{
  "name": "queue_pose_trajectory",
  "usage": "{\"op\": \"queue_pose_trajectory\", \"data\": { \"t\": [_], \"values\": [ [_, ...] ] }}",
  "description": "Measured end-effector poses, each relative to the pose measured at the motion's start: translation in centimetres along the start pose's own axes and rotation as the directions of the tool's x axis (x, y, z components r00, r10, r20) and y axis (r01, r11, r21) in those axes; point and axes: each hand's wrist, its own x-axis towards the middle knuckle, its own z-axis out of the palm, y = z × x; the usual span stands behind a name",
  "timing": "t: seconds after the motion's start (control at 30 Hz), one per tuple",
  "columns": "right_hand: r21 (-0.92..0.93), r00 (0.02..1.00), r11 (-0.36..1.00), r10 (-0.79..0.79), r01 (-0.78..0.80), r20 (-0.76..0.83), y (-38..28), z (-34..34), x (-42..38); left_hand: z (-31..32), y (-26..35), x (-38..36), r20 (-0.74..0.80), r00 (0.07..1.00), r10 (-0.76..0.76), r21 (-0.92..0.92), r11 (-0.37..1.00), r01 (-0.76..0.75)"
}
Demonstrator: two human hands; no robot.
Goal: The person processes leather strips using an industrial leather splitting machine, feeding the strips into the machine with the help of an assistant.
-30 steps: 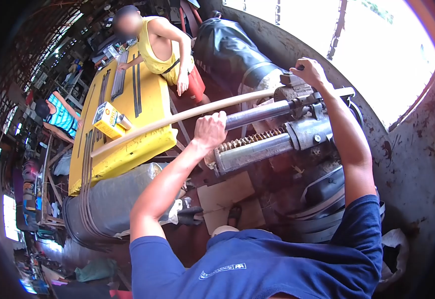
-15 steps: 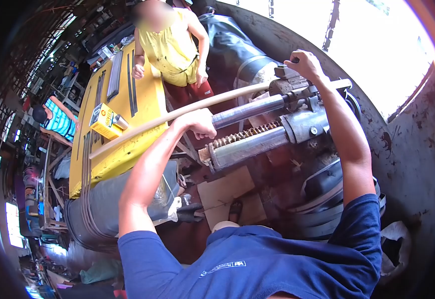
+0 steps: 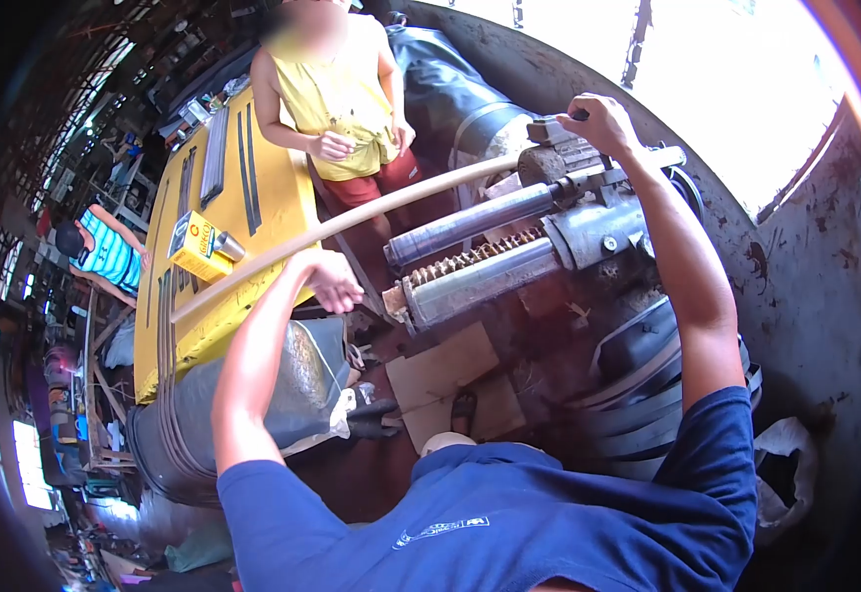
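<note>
My left hand (image 3: 332,281) holds nothing, its fingers loose and apart, left of the near end of a machine. Curled fingers of my right hand (image 3: 603,123) close round a small dark knob (image 3: 578,115) at the machine's upper side; what it joins to is partly hidden. A smooth metal cylinder (image 3: 475,222) lies above a trough-like metal barrel (image 3: 485,286) with a brass-coloured screw (image 3: 475,259) along it. Behind my left hand, a long pale hose-like strip (image 3: 381,204) runs from the machine across the table.
A yellow table (image 3: 283,217) bears dark strips (image 3: 250,173), a yellow box (image 3: 197,247) and a metal cup (image 3: 230,246). Across the strip stands a person in a yellow top (image 3: 337,94); another in striped blue (image 3: 110,247) is far left. Cardboard (image 3: 445,370) lies on the floor.
My left hand has come off the near end of the metal cylinder, moving left and down, and its fingers have opened. The person in yellow has brought one hand to the waist.
</note>
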Motion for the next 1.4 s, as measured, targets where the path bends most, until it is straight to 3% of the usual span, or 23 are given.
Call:
{"op": "queue_pose_trajectory", "data": {
  "t": [0.03,0.1,0.13,0.17,0.23,0.27,0.3,0.37,0.43,0.5,0.57,0.7,0.77,0.83,0.9,0.97,1.03,1.1,1.17,1.23,1.3,1.33,1.4],
  "values": [
    [-0.004,1.0,1.0,-0.009,0.009,-0.005,-0.2,-0.1,-0.4,0.8,-1.6,0.8,-0.163,0.985,-0.058,-0.005,0.998,0.058],
    [0.011,0.999,1.0,-0.01,0.01,-0.037,-0.3,-0.3,-0.9,1.6,-5.1,2.2,-0.364,0.926,0.097,-0.125,0.981,-0.151],
    [0.024,0.999,1.0,-0.01,0.011,-0.051,-0.3,-0.5,-1.2,2.2,-8.0,4.1,-0.495,0.774,0.394,0.152,0.917,-0.369],
    [0.035,0.998,0.999,-0.012,0.015,-0.061,-0.3,-0.6,-1.7,3.6,-8.8,4.2,-0.583,0.534,0.612,0.605,0.766,-0.218],
    [0.064,0.993,0.997,-0.037,0.044,-0.109,-0.2,-0.8,-2.8,5.3,-7.9,3.7,-0.67,0.729,0.139,0.052,0.989,-0.14],
    [0.079,0.99,0.995,-0.047,0.058,-0.136,-0.2,-0.9,-3.4,7.4,-6.0,1.2,-0.704,0.707,0.065,0.039,0.998,-0.054],
    [0.084,0.985,0.994,-0.054,0.069,-0.165,-0.1,-0.9,-4.2,7.9,-8.7,4.2,-0.758,0.63,0.168,0.191,0.981,-0.032],
    [0.094,0.972,0.991,-0.069,0.092,-0.225,0.0,-1.0,-6.0,11.1,-11.8,6.4,-0.815,0.511,0.274,0.235,0.962,-0.141],
    [0.126,0.932,0.979,-0.108,0.16,-0.347,-0.2,-1.0,-8.0,13.7,-11.7,5.9,-0.69,0.718,0.092,-0.006,0.991,-0.132],
    [0.084,0.885,0.974,-0.151,0.208,-0.44,-0.1,-0.7,-9.8,16.9,-11.6,6.5,-0.662,0.748,-0.045,-0.119,0.992,-0.045],
    [0.04,0.838,0.97,-0.186,0.24,-0.513,-0.2,-0.4,-11.6,20.8,-15.1,10.2,-0.733,0.674,0.093,0.019,0.993,-0.116],
    [-0.014,0.747,0.958,-0.232,0.285,-0.623,0.8,1.0,-14.2,26.2,-13.2,9.8,-0.581,0.812,-0.052,-0.301,0.941,-0.155],
    [-0.041,0.748,0.967,-0.221,0.252,-0.626,0.6,0.9,-15.0,29.0,-14.8,12.9,-0.64,0.768,0.003,-0.351,0.888,-0.296],
    [-0.043,0.73,0.972,-0.203,0.232,-0.653,1.0,0.9,-15.7,29.6,-15.6,14.4,-0.562,0.809,0.176,-0.188,0.925,-0.331],
    [-0.065,0.742,0.981,-0.181,0.183,-0.645,1.6,0.9,-16.5,30.3,-11.8,12.2,-0.435,0.899,-0.045,-0.417,0.895,-0.157],
    [-0.043,0.795,0.993,-0.116,0.112,-0.596,0.5,-0.3,-17.3,31.3,-12.2,14.5,-0.449,0.892,0.053,-0.385,0.889,-0.246],
    [0.085,0.751,0.994,0.002,0.071,-0.66,0.0,-0.7,-18.8,32.3,-13.4,17.1,-0.486,0.822,0.297,-0.269,0.844,-0.464],
    [0.053,0.744,0.993,0.116,-0.107,-0.658,0.0,-2.8,-22.5,32.2,-9.5,15.4,-0.366,0.923,0.12,-0.306,0.921,-0.242],
    [0.168,0.674,0.939,0.334,-0.301,-0.659,1.2,-4.7,-27.7,32.8,-7.2,15.5,-0.351,0.924,0.148,-0.281,0.925,-0.255],
    [0.106,0.586,0.859,0.427,-0.501,-0.689,3.3,-7.7,-34.2,33.4,-6.0,16.6,-0.315,0.915,0.253,-0.249,0.908,-0.337],
    [-0.063,0.557,0.764,0.409,-0.642,-0.723,6.7,-10.2,-41.8,34.2,-4.9,17.7,-0.276,0.898,0.343,-0.244,0.878,-0.411],
    [-0.063,0.485,0.639,0.511,-0.766,-0.71,6.6,-12.2,-44.7,34.6,-4.1,18.1,-0.255,0.888,0.383,-0.251,0.861,-0.443],
    [-0.188,0.277,0.204,0.696,-0.961,-0.662,7.8,-14.9,-49.6,35.3,-1.9,18.1,-0.186,0.868,0.461,-0.225,0.84,-0.494]
  ]
}}
